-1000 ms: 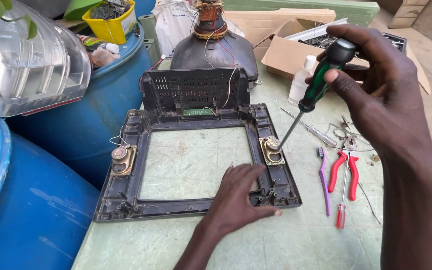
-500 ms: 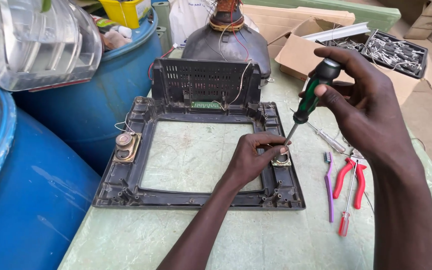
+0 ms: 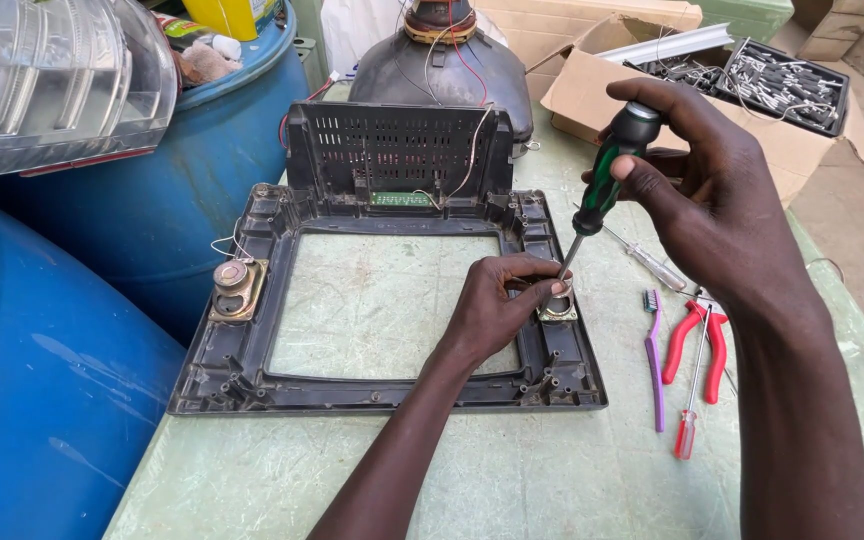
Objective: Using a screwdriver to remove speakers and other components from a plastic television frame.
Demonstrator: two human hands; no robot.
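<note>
A dark plastic television front frame lies face down on a pale green table. My right hand grips a green-and-black screwdriver, its tip down at the small speaker on the frame's right side. My left hand rests on that side of the frame, fingers pinching around the screwdriver tip and the speaker. A second speaker sits on the frame's left side.
Red pliers, a purple toothbrush, a red-handled screwdriver and a clear-handled screwdriver lie to the right. A picture tube and cardboard boxes stand behind. Blue barrels crowd the left.
My left hand moved from the frame's bottom edge up to the right speaker. The screwdriver tip came down onto the speaker. The camera moved closer.
</note>
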